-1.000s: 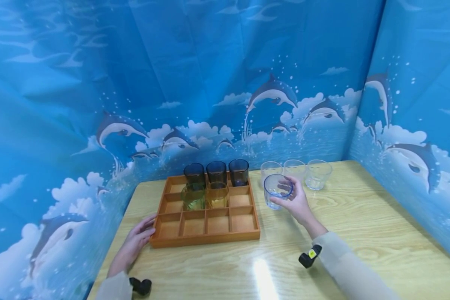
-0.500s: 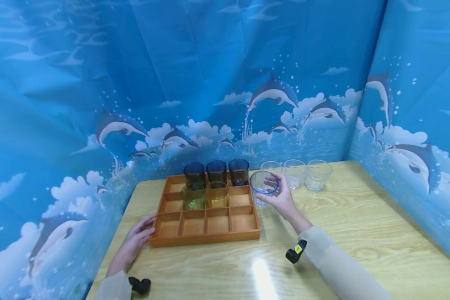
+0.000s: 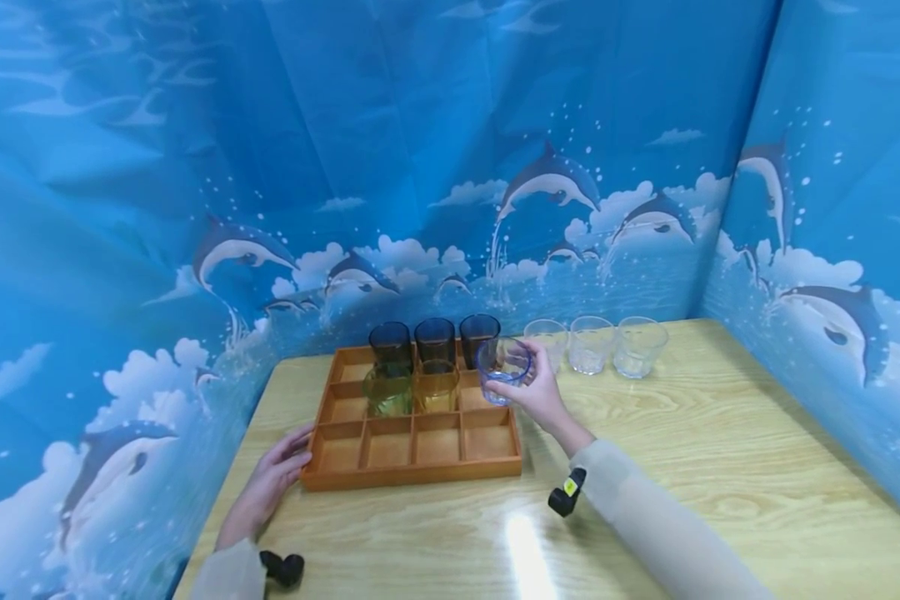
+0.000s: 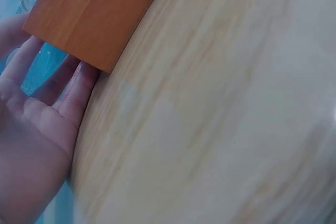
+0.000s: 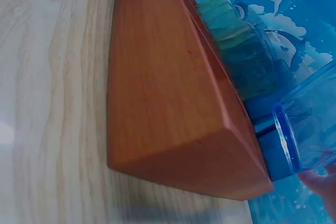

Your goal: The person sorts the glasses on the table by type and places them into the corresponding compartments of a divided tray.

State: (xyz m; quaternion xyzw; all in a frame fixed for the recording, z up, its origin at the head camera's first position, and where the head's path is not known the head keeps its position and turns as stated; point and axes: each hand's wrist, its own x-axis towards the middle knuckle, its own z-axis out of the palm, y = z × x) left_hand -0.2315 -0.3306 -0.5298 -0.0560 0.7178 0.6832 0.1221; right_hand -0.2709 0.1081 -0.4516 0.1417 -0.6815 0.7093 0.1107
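In the head view my right hand (image 3: 542, 398) grips a clear glass with a blue rim (image 3: 499, 379) by its side, thumb in front. The glass is over the right end of the compartmented wooden tray (image 3: 412, 479), overlapping the middle row. The right wrist view has this glass (image 5: 310, 121) beyond the tray's side wall (image 5: 163, 87). My left hand (image 3: 268, 483) rests against the tray's left side near the front corner, fingers extended. Standing in the tray are dark glasses (image 3: 435, 340) at the back, with a green glass (image 3: 390, 392) and a yellow glass (image 3: 437, 390) before them.
Right of the tray, a row of clear glasses (image 3: 591, 346) stands near the back of the wood-grain table (image 3: 690, 433). A blue dolphin-print sheet (image 3: 420, 167) rises behind the table and along its right side.
My right hand has carried the blue-rimmed glass leftward, from the table beside the tray to over its right compartments. My left hand has stayed at the tray's side.
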